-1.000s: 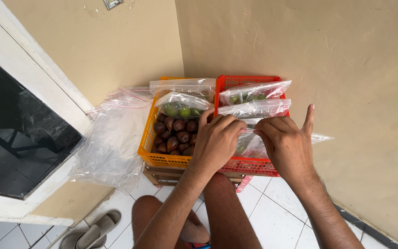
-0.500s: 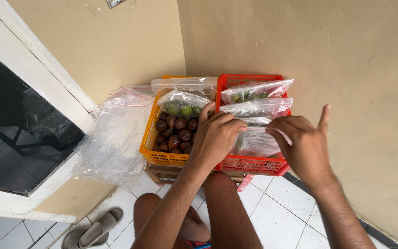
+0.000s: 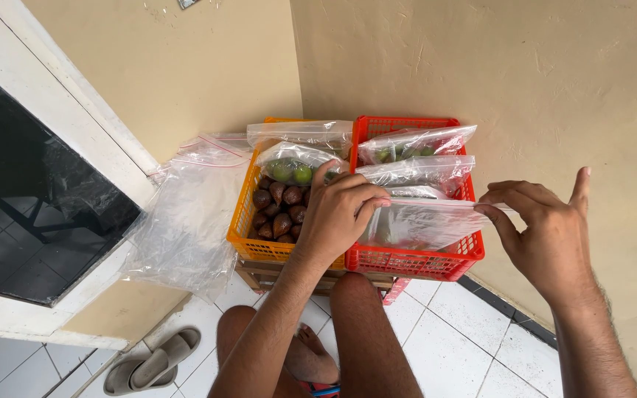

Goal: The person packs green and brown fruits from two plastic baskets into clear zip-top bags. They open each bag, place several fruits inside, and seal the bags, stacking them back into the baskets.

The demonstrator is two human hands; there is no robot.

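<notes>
The clear zip bag [image 3: 422, 225] over the red basket [image 3: 414, 259] is pinched at both top corners now; the right hand [image 3: 547, 236] has been slid outward from the left hand [image 3: 340, 214], so the seal looks nearly pressed shut.

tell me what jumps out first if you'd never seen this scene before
Two bright plastic crates sit side by side in the wall corner: a red crate stacked with clear zip bags and an orange crate holding brown scaly fruit under a bag of green fruit. Over the red crate, the left hand and right hand pinch opposite ends of a clear zip bag. A heap of empty clear bags lies left of the crates.
</notes>
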